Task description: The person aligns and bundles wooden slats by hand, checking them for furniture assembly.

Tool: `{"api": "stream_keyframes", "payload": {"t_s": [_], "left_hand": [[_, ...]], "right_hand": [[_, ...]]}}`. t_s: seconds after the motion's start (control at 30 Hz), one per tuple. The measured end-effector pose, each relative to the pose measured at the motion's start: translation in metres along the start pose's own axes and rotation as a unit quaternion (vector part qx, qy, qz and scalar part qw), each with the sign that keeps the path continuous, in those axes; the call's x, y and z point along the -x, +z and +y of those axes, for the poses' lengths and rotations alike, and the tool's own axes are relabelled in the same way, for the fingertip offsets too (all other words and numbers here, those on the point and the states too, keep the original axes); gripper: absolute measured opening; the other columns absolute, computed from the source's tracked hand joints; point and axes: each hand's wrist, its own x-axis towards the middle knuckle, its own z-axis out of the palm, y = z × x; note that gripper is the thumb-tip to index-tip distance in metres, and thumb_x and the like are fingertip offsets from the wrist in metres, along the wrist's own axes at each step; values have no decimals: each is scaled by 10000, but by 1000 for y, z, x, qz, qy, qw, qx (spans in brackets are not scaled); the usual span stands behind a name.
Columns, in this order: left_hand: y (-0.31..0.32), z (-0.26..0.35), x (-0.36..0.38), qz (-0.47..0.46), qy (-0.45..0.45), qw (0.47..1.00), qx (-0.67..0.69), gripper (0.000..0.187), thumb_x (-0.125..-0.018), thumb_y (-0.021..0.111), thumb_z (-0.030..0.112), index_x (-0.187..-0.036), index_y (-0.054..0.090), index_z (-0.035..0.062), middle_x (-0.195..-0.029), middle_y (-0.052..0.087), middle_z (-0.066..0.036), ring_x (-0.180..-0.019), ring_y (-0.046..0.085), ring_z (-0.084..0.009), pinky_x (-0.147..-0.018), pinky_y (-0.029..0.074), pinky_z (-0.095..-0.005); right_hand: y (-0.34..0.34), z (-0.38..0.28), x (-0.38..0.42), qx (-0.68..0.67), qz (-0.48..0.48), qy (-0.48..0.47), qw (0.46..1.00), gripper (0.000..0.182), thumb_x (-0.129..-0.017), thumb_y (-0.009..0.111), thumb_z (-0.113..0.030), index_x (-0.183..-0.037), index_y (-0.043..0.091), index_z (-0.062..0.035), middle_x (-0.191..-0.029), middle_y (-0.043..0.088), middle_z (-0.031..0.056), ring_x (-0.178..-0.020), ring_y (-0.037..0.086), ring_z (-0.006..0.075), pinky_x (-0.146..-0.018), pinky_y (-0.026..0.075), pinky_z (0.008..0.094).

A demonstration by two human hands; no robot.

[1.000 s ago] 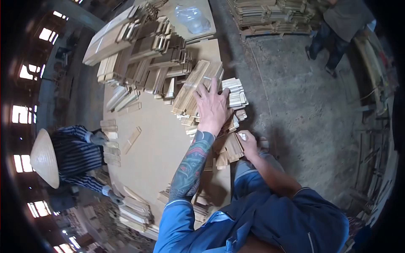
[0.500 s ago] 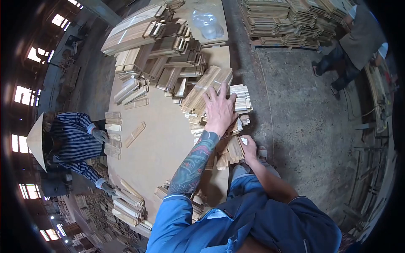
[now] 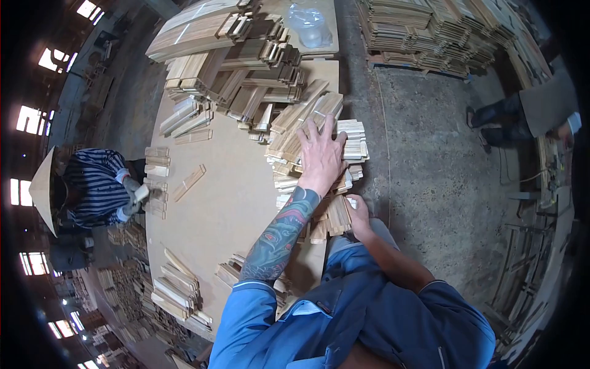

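Observation:
My left hand [image 3: 322, 158] rests with fingers spread on top of a stack of wooden slats [image 3: 284, 146] at the table's right edge. One slat on that stack lies askew, its far end raised past my fingertips. Lower down, my right hand [image 3: 359, 216] is closed round the outer end of a small bunch of wooden slats [image 3: 337, 215] by my body; its fingers are partly hidden. Paler slats [image 3: 351, 140] jut out beneath and to the right of my left hand.
Tall stacks of slats [image 3: 203, 31] stand on the far part of the table [image 3: 227, 184], near a clear plastic bag [image 3: 310, 27]. Across from me a co-worker in a striped shirt [image 3: 98, 184] handles a pale piece. Another person [image 3: 541, 107] stands at right, near palletised wood [image 3: 418, 37].
A slat on the stack under my left hand has turned askew. The co-worker's hands have come together round a pale piece. The person at right has moved. My hands keep nearly the same places.

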Motion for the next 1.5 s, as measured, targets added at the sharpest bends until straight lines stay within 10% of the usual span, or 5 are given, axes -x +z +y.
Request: {"api": "stream_keyframes", "payload": {"t_s": [0.57, 0.8, 0.9, 1.17, 1.5], "left_hand": [[-13, 4, -10, -52, -23, 998, 11, 633, -681, 816, 400, -1270, 629, 262, -1486, 377, -77, -1290, 380, -428, -1021, 371, -585], [-15, 5, -11, -72, -34, 997, 25, 673, -676, 823, 369, -1306, 605, 274, -1515, 342, -76, -1320, 349, -432, -1058, 352, -605], [-18, 5, -12, -80, -37, 996, 33, 689, -670, 828, 354, -1316, 599, 277, -1520, 337, -76, -1326, 343, -433, -1064, 347, -605], [-20, 5, -14, -94, -39, 994, 28, 699, -662, 832, 353, -1316, 595, 287, -1521, 335, -84, -1331, 346, -438, -1060, 344, -597], [-20, 6, -12, -92, -55, 993, 39, 707, -682, 831, 348, -1338, 577, 282, -1532, 324, -76, -1346, 344, -438, -1084, 327, -606]], "right_hand": [[-17, -15, -14, -80, -145, 288, 943, 265, -933, 686, -235, -1119, 564, -92, -883, 554, -29, -773, 506, 73, -671, 447, 258], [-50, -78, -46, -114, -370, 455, 802, 626, -952, 639, -143, -1495, 334, -80, -1338, 560, 103, -1197, 564, 220, -1023, 447, 548], [-95, -26, -128, 40, -648, 97, 754, 235, -946, 620, -104, -1181, 611, -95, -1234, 589, 49, -1205, 539, 198, -1047, 447, 415], [53, -267, -296, 25, -214, 118, 969, 720, -867, 629, -577, -1357, 471, -74, -1043, 657, 124, -749, 605, 141, -651, 486, 313], [62, -262, -325, -221, -79, 53, 971, 455, -832, 686, -3, -1224, 458, 33, -1026, 620, 156, -854, 679, 255, -615, 595, 394]]}}
